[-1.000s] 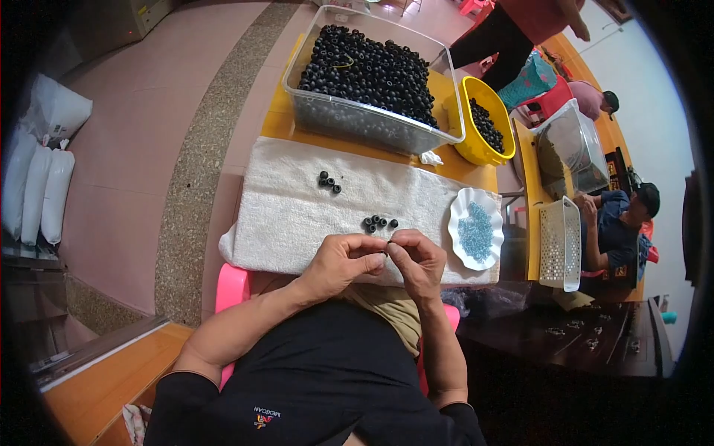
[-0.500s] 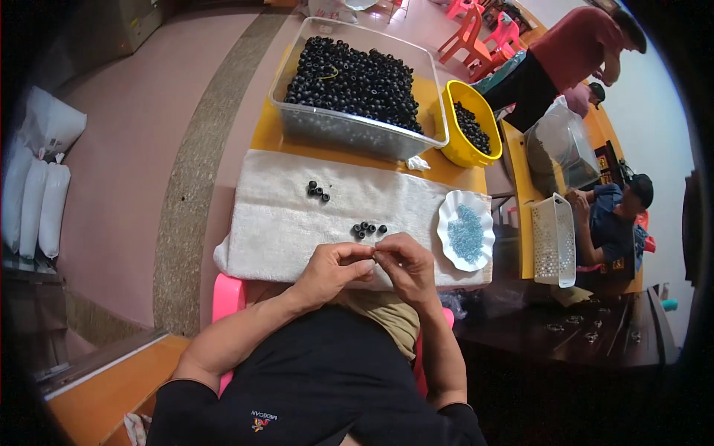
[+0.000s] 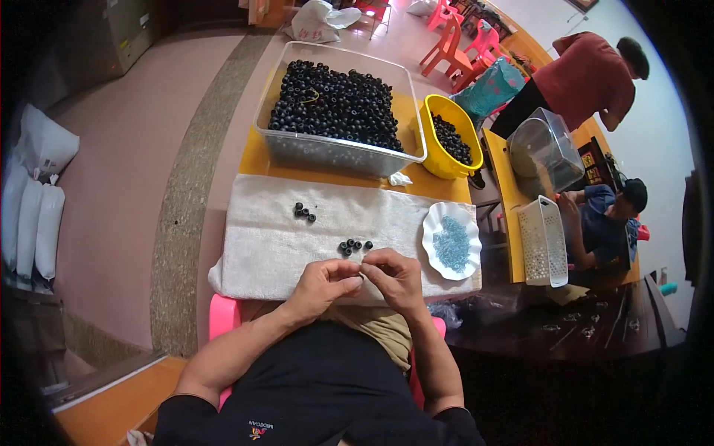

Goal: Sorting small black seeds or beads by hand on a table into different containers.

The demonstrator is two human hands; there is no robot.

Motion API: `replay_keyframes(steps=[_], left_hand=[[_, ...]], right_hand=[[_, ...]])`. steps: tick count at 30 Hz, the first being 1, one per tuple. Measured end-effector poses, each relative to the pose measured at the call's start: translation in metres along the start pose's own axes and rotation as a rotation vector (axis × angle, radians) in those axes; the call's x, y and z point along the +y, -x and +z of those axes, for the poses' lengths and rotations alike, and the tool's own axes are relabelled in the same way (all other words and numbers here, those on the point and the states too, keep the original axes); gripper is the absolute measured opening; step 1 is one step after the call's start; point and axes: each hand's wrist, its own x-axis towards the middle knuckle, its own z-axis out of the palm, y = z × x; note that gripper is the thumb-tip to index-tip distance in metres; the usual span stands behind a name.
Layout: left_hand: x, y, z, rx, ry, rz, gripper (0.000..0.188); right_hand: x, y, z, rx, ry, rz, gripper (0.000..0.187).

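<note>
Head view shows the person's left hand (image 3: 321, 284) and right hand (image 3: 394, 279) meeting at the near edge of a white cloth (image 3: 268, 238) spread over the yellow counter (image 3: 256, 156). Both sets of fingers are curled inward with their tips pressed together where the hands touch; something small seems pinched between them, but it is too small to make out, so I cannot tell what they grasp.

Just beyond the hands, at their 12 o'clock, a small cluster of black rings (image 3: 354, 245) lies on the cloth, close to the knuckles but apart from them. A second cluster of black rings (image 3: 303, 212) sits farther off at about 11 o'clock. At 2 o'clock from the hands, on the cloth's right end, rests a white scalloped plate (image 3: 429, 238) holding small pale blue pieces (image 3: 452, 244).

Past the cloth, at 12 o'clock, a clear plastic tub (image 3: 335, 152) is heaped with black rings, and a yellow bucket (image 3: 435, 160) with more of them stands just beside it at 1 o'clock. A white perforated basket (image 3: 543, 241) stands at 3 o'clock, near a seated person in blue (image 3: 606, 223); another person in red (image 3: 587, 78) bends over farther back.
</note>
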Motion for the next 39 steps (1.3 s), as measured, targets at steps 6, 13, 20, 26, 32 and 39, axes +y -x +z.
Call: replay_keyframes(steps=[6,13,20,26,32,39], left_hand=[[0.001,0.001,0.001,-0.011,0.016,-0.016,0.026],[0.001,0.001,0.001,-0.014,0.002,-0.003,0.025],[0.004,0.001,0.002,-0.017,0.016,-0.006,0.025],[0.001,-0.001,-0.001,-0.025,0.0,0.0,0.025],[0.001,0.001,0.0,-0.039,-0.003,-0.028,0.026],[0.001,0.004,0.003,-0.026,-0.037,0.003,0.02]], right_hand=[[0.008,-0.001,-0.004,-0.014,-0.052,-0.068,0.009],[0.011,0.001,-0.008,-0.035,-0.033,-0.15,0.012],[0.014,0.003,-0.01,-0.037,-0.007,-0.099,0.011],[0.003,0.006,-0.007,-0.098,-0.05,-0.08,0.013],[0.005,0.009,-0.012,-0.166,0.02,-0.157,0.016],[0.009,0.014,-0.011,-0.209,-0.084,-0.095,0.015]])
